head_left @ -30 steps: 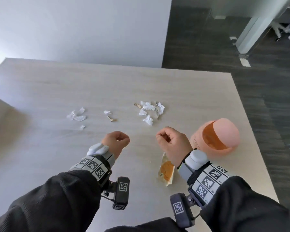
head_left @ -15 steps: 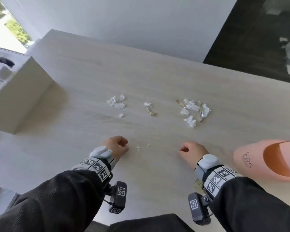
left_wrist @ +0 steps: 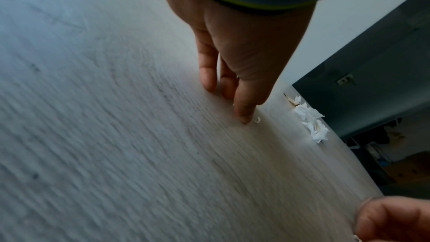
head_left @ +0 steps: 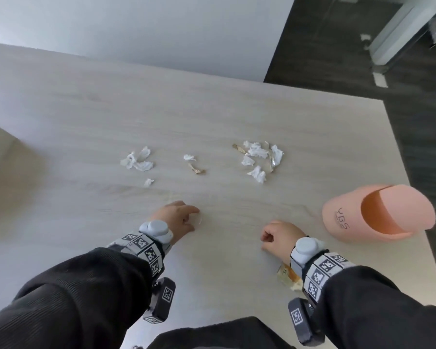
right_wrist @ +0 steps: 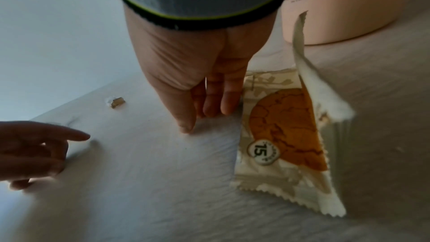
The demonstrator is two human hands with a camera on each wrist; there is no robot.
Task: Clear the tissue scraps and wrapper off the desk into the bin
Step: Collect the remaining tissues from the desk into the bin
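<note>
White tissue scraps lie across mid-desk: a left cluster (head_left: 136,161), a small bit (head_left: 148,182), a middle scrap (head_left: 189,157) with a brown bit (head_left: 197,170), and a right cluster (head_left: 259,157) (left_wrist: 311,120). My left hand (head_left: 195,219) (left_wrist: 232,102) has straight fingers touching the desk beside a tiny scrap (left_wrist: 257,120). The right hand (head_left: 266,239) (right_wrist: 202,117) is curled, tips on the desk, holding nothing. The torn snack wrapper (right_wrist: 286,135) (head_left: 286,274) lies flat just right of it, partly under the wrist. The pink bin (head_left: 342,217) (right_wrist: 337,16) stands at the desk's right.
The light wood desk (head_left: 86,122) ends at its right edge just past the bin, with dark floor (head_left: 413,122) beyond. A beige box (head_left: 0,157) sits at the left edge. A grey wall (head_left: 161,26) runs behind the desk.
My left hand has uncurled from a fist and laid its fingers on the desk by a tiny scrap. The right hand stays curled beside the wrapper. The head view has swung.
</note>
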